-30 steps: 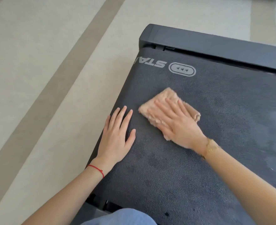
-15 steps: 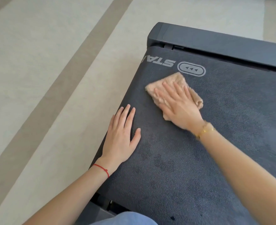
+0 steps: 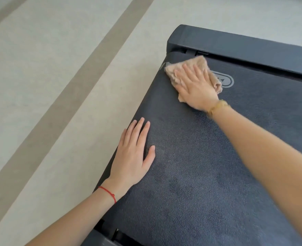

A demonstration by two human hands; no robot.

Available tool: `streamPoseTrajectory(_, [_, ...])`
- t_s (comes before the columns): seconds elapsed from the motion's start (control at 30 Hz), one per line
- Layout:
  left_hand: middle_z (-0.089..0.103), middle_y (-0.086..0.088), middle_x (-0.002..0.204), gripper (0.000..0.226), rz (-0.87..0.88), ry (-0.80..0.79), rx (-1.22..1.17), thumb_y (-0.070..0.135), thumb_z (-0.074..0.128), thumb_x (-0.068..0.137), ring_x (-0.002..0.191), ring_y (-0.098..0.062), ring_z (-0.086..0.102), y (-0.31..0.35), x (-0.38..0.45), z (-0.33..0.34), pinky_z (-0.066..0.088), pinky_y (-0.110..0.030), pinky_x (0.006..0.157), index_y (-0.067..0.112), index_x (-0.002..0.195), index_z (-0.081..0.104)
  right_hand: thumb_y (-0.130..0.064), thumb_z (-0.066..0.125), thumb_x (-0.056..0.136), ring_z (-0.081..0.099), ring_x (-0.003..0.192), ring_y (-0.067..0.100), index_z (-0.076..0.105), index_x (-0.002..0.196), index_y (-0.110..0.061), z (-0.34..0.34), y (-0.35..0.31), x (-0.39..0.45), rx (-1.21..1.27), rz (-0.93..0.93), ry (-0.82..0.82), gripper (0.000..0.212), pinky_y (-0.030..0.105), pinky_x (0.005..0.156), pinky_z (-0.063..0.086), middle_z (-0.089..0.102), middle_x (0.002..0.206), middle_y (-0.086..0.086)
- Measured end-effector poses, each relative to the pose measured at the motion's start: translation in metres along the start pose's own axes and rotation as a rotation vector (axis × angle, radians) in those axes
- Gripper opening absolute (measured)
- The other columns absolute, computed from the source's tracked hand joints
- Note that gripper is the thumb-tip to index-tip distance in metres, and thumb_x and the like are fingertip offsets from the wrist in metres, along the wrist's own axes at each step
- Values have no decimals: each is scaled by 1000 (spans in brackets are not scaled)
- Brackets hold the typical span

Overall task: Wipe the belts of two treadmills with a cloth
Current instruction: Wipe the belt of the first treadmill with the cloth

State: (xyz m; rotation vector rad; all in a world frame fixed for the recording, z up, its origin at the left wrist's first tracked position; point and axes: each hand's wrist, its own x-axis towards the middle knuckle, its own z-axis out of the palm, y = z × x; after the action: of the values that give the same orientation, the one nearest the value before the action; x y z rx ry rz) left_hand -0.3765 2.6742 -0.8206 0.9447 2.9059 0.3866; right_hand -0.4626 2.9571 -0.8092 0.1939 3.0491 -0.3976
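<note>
A dark textured treadmill belt (image 3: 208, 174) fills the right half of the head view. My right hand (image 3: 195, 86) presses flat, fingers straight, on a folded beige fluffy cloth (image 3: 200, 63) at the belt's far left corner, covering most of the white printed logo (image 3: 226, 80). My left hand (image 3: 134, 155) rests flat with fingers spread on the belt's left edge, nearer to me, holding nothing. A red string is round the left wrist and a gold bracelet round the right.
The treadmill's black end cover (image 3: 244, 48) runs across just beyond the cloth. Pale floor (image 3: 48, 86) with darker diagonal stripes lies to the left of the machine. A black frame part (image 3: 107, 237) shows at the belt's near edge.
My right hand has slid the cloth away from me and leftward, from mid-belt up to the far corner over the logo. My left hand has stayed put on the belt's edge.
</note>
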Motion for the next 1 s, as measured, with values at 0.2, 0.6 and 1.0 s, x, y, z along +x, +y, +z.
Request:
streamPoseTrajectory(0.2, [17, -1, 164, 64, 1, 2, -15, 42, 35, 100, 152, -18, 11, -3, 0, 0, 22, -47, 120, 15, 156, 24, -47, 15, 105, -6, 152, 28, 10, 158, -31, 1, -29, 40, 26, -68, -48, 56, 55, 120, -8, 3, 166, 0])
streamPoseTrajectory(0.6, [19, -1, 164, 63, -3, 6, -40, 43, 37, 99, 152, -17, 11, -5, 2, -2, 21, -45, 121, 16, 155, 26, -44, 19, 105, -1, 152, 30, 13, 157, -27, -7, 16, 31, -7, 78, 14, 55, 51, 122, -4, 6, 166, 0])
streamPoseTrajectory(1.0, [22, -6, 162, 61, 16, 22, -69, 39, 44, 100, 151, -22, 15, 0, 0, -8, 15, -39, 123, 11, 153, 31, -48, 22, 104, -5, 152, 22, 3, 153, -39, 0, -2, -70, -4, -80, -74, 53, 43, 122, -8, 1, 165, -7])
